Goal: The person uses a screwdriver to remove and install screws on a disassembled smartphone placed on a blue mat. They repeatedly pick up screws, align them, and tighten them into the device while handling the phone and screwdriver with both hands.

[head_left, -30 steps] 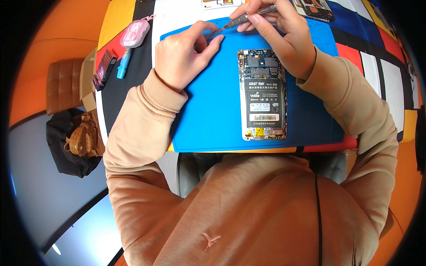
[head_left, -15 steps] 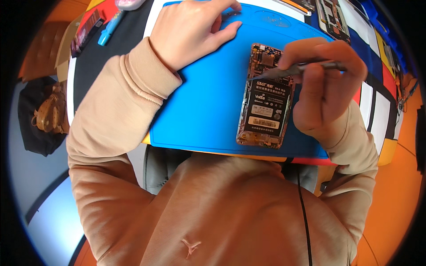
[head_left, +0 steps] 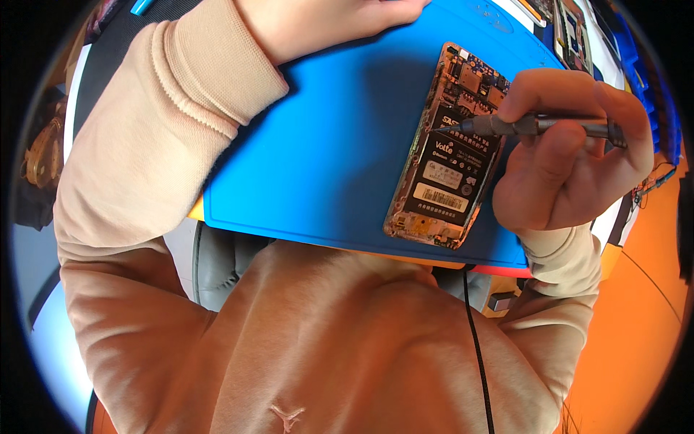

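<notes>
A phone with its back cover off point(head_left: 447, 148) lies on a blue work mat point(head_left: 303, 166), its black battery and circuit board bare. My right hand point(head_left: 578, 163) grips a slim grey precision screwdriver point(head_left: 531, 126) between thumb and fingers. The driver lies nearly level across the phone, its thin tip over the battery's upper left edge. Whether the tip touches cannot be told. At the far side of the mat, my left hand point(head_left: 329, 25) rests with its thumb stretched out. The upper edge of the view cuts off its other fingers.
Another opened device point(head_left: 571, 36) lies beyond the mat at the far right, beside blue bins point(head_left: 640, 87). A light blue pen-like object point(head_left: 141, 6) is at the far left. A black cord point(head_left: 475, 340) hangs down my front.
The whole view has shifted, so the phone now sits farther right and my left hand is mostly cut off above. The screwdriver is still in my right hand, its tip slightly farther over the battery.
</notes>
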`<state>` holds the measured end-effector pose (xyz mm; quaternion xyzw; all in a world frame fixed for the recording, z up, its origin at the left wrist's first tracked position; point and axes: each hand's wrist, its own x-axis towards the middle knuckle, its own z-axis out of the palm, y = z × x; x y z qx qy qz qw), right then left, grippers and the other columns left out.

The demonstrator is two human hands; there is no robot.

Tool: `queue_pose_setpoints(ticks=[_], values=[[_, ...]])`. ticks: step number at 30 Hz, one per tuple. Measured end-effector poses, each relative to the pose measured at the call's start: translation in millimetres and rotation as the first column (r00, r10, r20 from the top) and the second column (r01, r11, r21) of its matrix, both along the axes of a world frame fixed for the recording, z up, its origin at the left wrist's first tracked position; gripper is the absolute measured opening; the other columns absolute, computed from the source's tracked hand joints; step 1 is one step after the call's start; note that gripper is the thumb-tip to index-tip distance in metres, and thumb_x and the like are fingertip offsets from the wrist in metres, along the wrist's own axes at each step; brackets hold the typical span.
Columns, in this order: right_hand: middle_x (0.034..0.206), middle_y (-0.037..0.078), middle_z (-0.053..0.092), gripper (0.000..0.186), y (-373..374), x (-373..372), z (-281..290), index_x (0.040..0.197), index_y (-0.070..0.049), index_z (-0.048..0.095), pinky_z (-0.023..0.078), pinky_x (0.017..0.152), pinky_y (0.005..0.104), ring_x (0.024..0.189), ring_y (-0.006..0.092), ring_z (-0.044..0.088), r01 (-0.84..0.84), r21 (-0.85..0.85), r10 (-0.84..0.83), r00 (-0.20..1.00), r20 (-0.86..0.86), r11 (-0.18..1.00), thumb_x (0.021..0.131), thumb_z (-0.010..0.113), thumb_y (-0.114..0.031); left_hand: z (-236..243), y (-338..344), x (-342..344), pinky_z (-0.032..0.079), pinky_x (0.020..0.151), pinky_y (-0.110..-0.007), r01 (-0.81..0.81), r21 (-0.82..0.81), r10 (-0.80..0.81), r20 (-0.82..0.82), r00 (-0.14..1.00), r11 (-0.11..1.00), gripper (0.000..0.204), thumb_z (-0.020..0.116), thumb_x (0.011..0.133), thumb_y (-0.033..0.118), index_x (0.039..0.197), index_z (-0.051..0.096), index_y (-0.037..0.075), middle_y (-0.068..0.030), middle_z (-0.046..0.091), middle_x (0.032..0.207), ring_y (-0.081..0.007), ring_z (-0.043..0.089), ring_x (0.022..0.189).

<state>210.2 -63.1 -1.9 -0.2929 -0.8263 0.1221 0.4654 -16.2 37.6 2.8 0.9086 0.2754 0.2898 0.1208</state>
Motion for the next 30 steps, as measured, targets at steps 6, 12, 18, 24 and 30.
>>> queue_pose_setpoints(ticks=[6,12,18,24,30], values=[[0.086,0.025,0.065,0.037,-4.9,-5.9,4.2,0.136,-0.001,0.027,0.046,0.052,0.0222,0.059,0.0123,0.056,0.005,0.029,-0.006,1.0,0.024,1.0,0.108,0.041,-0.021,-6.3,-3.7,-3.2,0.048,0.057,-0.034,-0.006,0.095,0.001,0.05,0.999,0.995,0.02,0.068,0.083,0.015,0.099,0.064,0.005,-0.0078,0.059,0.06,-0.0245,0.06,0.056],[0.085,0.025,0.065,0.035,-6.5,-11.9,6.5,0.134,-0.002,0.028,0.046,0.053,0.0224,0.059,0.0126,0.056,0.004,0.025,-0.005,0.999,0.039,1.0,0.107,0.042,-0.02,-4.3,-2.2,-5.9,0.049,0.058,-0.035,0.007,0.083,-0.008,0.014,1.0,0.997,0.019,0.067,0.084,0.015,0.099,0.064,0.004,-0.0091,0.06,0.061,-0.0262,0.062,0.057],[0.085,0.025,0.065,0.033,-11.5,-12.8,7.8,0.132,-0.002,0.029,0.046,0.054,0.023,0.06,0.013,0.056,-0.011,0.006,0.011,0.998,0.058,1.0,0.105,0.043,-0.016,-9.4,1.2,-3.8,0.05,0.06,-0.035,0.036,0.088,-0.042,0.071,0.997,0.995,0.019,0.066,0.084,0.015,0.098,0.064,0.003,-0.0104,0.062,0.064,-0.0273,0.063,0.059],[0.086,0.025,0.065,0.032,-11.9,-13.6,8.1,0.13,-0.002,0.03,0.046,0.055,0.0235,0.061,0.0135,0.056,-0.029,-0.001,0.029,0.997,0.072,1.0,0.103,0.044,-0.013,-16.0,3.9,-4.4,0.051,0.062,-0.036,0.046,0.115,-0.056,0.084,0.995,0.992,0.019,0.066,0.084,0.015,0.098,0.063,0.003,-0.0114,0.063,0.066,-0.0279,0.064,0.063],[0.086,0.025,0.064,0.032,-11.7,-16.2,8.3,0.128,-0.001,0.031,0.047,0.055,0.0241,0.062,0.0139,0.056,-0.035,-0.012,0.036,0.996,0.078,0.999,0.101,0.045,-0.01,-16.4,5.0,-4.6,0.051,0.063,-0.037,0.035,0.122,-0.043,0.071,0.997,0.992,0.018,0.066,0.084,0.015,0.097,0.063,0.003,-0.0124,0.063,0.067,-0.0289,0.064,0.064]])
